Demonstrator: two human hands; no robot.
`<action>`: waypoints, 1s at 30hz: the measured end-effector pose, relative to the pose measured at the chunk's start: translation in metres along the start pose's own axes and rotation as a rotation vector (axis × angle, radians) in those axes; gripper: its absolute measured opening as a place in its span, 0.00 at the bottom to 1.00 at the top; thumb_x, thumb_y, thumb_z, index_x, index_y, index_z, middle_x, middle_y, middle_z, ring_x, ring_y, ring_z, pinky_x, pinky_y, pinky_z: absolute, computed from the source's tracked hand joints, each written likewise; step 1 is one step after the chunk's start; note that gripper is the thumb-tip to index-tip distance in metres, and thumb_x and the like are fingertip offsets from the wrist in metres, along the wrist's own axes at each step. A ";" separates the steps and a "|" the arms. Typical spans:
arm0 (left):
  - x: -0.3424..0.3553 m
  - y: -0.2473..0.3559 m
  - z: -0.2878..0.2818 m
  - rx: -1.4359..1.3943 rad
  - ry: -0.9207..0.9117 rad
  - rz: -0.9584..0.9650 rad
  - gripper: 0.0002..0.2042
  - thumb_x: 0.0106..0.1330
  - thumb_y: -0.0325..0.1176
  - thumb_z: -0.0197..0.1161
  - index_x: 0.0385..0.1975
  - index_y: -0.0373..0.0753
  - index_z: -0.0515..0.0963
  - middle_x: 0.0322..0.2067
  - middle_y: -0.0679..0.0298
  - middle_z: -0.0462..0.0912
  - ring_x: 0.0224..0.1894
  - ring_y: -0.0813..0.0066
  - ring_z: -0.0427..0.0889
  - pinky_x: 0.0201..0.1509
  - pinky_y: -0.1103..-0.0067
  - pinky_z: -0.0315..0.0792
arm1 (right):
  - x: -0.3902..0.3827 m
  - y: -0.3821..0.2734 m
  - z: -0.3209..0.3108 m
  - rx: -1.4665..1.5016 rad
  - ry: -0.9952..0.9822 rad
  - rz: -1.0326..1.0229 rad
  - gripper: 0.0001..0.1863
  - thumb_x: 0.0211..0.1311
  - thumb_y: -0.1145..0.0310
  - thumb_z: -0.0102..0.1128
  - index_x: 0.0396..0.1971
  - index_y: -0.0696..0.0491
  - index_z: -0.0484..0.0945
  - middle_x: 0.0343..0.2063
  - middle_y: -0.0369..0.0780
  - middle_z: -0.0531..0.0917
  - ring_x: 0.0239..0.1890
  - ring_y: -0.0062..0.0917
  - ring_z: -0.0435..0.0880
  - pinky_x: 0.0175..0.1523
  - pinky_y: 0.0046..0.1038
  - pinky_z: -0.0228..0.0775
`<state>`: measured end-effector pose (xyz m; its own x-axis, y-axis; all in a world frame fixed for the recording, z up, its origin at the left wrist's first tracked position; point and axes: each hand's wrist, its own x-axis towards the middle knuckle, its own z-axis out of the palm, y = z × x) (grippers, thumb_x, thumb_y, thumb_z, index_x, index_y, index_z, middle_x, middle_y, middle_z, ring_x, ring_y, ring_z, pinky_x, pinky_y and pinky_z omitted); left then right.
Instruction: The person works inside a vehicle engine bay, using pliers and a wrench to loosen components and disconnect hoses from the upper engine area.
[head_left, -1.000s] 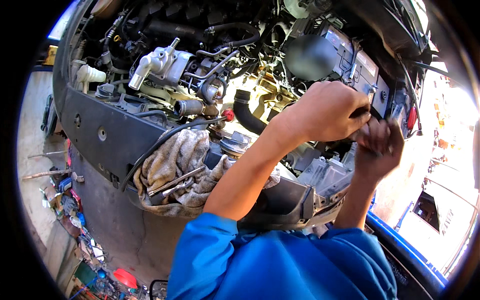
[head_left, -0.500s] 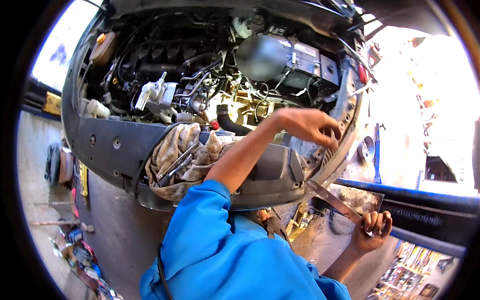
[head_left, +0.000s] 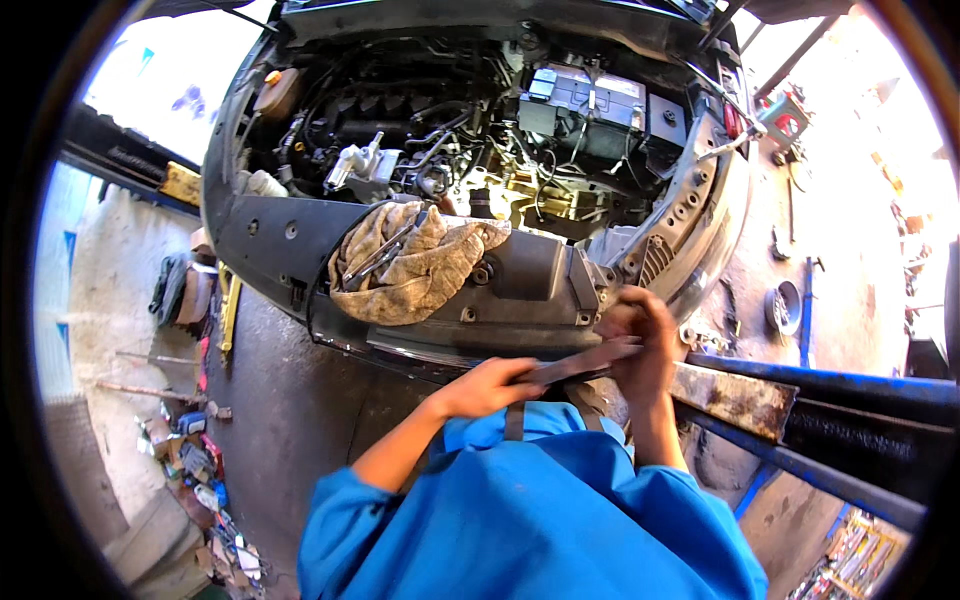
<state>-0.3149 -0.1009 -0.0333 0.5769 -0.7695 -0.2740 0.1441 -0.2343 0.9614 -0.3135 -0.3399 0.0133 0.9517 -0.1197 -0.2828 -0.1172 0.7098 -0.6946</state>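
Observation:
In front of the car's front edge, both my hands are at a flat, dark metal bar (head_left: 582, 362) that lies across my body. My left hand (head_left: 478, 389) is closed around its left end. My right hand (head_left: 648, 335) is raised at the other end, its fingers curled about the bar and partly blurred. A tan rag (head_left: 425, 280) is draped over the front panel (head_left: 275, 240), with slim metal tools (head_left: 383, 256) lying on it. Behind that lies the open engine bay (head_left: 400, 130).
A black battery (head_left: 590, 110) sits at the back right of the bay. Blue lift beams (head_left: 850, 380) run along the right, beside a round metal bowl (head_left: 783, 308). Clutter (head_left: 200, 470) covers the floor at left; hand tools (head_left: 860, 560) lie at the lower right.
My left hand has come back from the car's right front corner and taken hold of the bar. My right hand has moved up and left with it. The view has shifted.

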 end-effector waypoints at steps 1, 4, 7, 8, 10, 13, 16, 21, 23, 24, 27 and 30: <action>-0.026 -0.010 0.006 -0.025 0.144 0.017 0.12 0.70 0.33 0.59 0.46 0.32 0.76 0.31 0.62 0.81 0.32 0.74 0.78 0.36 0.74 0.73 | 0.014 0.010 0.006 -0.227 -0.033 0.044 0.17 0.71 0.58 0.51 0.46 0.57 0.76 0.28 0.35 0.80 0.33 0.19 0.77 0.40 0.22 0.70; -0.099 0.003 0.030 -0.455 0.469 -0.178 0.11 0.72 0.33 0.56 0.44 0.32 0.75 0.23 0.67 0.72 0.24 0.79 0.70 0.26 0.81 0.66 | 0.051 0.040 0.011 -0.385 -0.458 0.116 0.14 0.71 0.65 0.51 0.49 0.58 0.75 0.36 0.37 0.81 0.39 0.22 0.78 0.50 0.25 0.70; -0.152 0.009 0.073 -0.678 0.882 -0.078 0.11 0.75 0.36 0.51 0.43 0.34 0.73 0.20 0.67 0.67 0.21 0.81 0.65 0.24 0.81 0.62 | 0.059 0.052 0.031 -0.448 -0.718 0.299 0.12 0.71 0.67 0.54 0.47 0.59 0.75 0.34 0.37 0.80 0.38 0.18 0.76 0.47 0.23 0.71; -0.163 0.010 0.094 -0.782 1.046 -0.009 0.11 0.76 0.37 0.50 0.42 0.34 0.73 0.20 0.67 0.67 0.21 0.80 0.66 0.24 0.80 0.63 | 0.054 0.057 0.040 -0.403 -0.780 0.324 0.12 0.71 0.67 0.54 0.46 0.59 0.75 0.34 0.36 0.80 0.38 0.18 0.76 0.46 0.22 0.71; -0.171 0.006 0.130 -0.971 1.249 0.162 0.12 0.76 0.40 0.49 0.42 0.36 0.70 0.19 0.66 0.66 0.20 0.76 0.67 0.24 0.77 0.63 | 0.042 0.066 0.054 -0.355 -0.910 0.375 0.11 0.71 0.67 0.55 0.45 0.59 0.75 0.33 0.35 0.79 0.37 0.17 0.75 0.45 0.21 0.70; -0.143 -0.001 0.159 -0.831 1.297 -0.115 0.14 0.77 0.41 0.48 0.43 0.36 0.73 0.21 0.66 0.69 0.22 0.77 0.68 0.25 0.77 0.64 | 0.025 0.080 0.058 -0.491 -1.037 0.388 0.10 0.69 0.67 0.56 0.42 0.59 0.76 0.32 0.37 0.80 0.38 0.17 0.75 0.45 0.25 0.70; -0.121 -0.028 0.145 -0.464 1.190 -0.325 0.14 0.76 0.40 0.50 0.41 0.35 0.76 0.21 0.67 0.73 0.22 0.82 0.70 0.26 0.81 0.65 | 0.018 0.091 0.050 -0.707 -1.193 0.221 0.12 0.66 0.67 0.58 0.43 0.59 0.77 0.35 0.46 0.83 0.39 0.30 0.82 0.46 0.32 0.73; -0.116 -0.030 0.035 -0.098 1.201 -0.300 0.16 0.75 0.43 0.52 0.36 0.38 0.79 0.17 0.71 0.73 0.17 0.87 0.69 0.21 0.84 0.64 | 0.019 0.090 0.034 -1.044 -1.187 0.117 0.11 0.66 0.69 0.57 0.43 0.59 0.77 0.34 0.49 0.83 0.38 0.36 0.83 0.45 0.35 0.74; -0.114 -0.034 -0.038 0.030 1.233 -0.295 0.15 0.75 0.42 0.52 0.37 0.38 0.80 0.17 0.72 0.73 0.19 0.87 0.69 0.22 0.85 0.64 | 0.034 0.096 0.024 -1.124 -1.058 -0.004 0.10 0.66 0.68 0.57 0.42 0.59 0.77 0.33 0.50 0.82 0.36 0.36 0.83 0.43 0.35 0.74; -0.117 -0.035 -0.076 0.122 1.247 -0.273 0.15 0.75 0.42 0.53 0.37 0.38 0.80 0.17 0.72 0.72 0.19 0.87 0.70 0.23 0.84 0.64 | 0.039 0.095 0.026 -1.135 -0.969 -0.002 0.11 0.66 0.66 0.57 0.41 0.58 0.78 0.33 0.51 0.82 0.37 0.42 0.83 0.43 0.38 0.74; -0.110 -0.030 -0.165 0.895 1.243 -0.132 0.12 0.73 0.37 0.53 0.45 0.34 0.78 0.29 0.52 0.81 0.33 0.54 0.81 0.37 0.64 0.72 | 0.045 0.093 0.030 -1.126 -0.719 -0.023 0.11 0.65 0.65 0.57 0.40 0.58 0.77 0.31 0.52 0.82 0.36 0.47 0.82 0.41 0.39 0.74; -0.075 -0.027 -0.197 1.084 1.091 -0.175 0.14 0.71 0.35 0.54 0.52 0.40 0.76 0.44 0.46 0.78 0.45 0.45 0.78 0.46 0.60 0.73 | 0.039 0.095 0.012 -1.106 -0.474 -0.027 0.10 0.66 0.67 0.58 0.39 0.59 0.77 0.30 0.51 0.82 0.32 0.37 0.83 0.41 0.35 0.74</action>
<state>-0.2037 0.0805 -0.0333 0.9717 -0.0085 0.2360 -0.0837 -0.9469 0.3105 -0.2838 -0.2686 -0.0557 0.9401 0.3067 -0.1490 -0.0544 -0.2965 -0.9535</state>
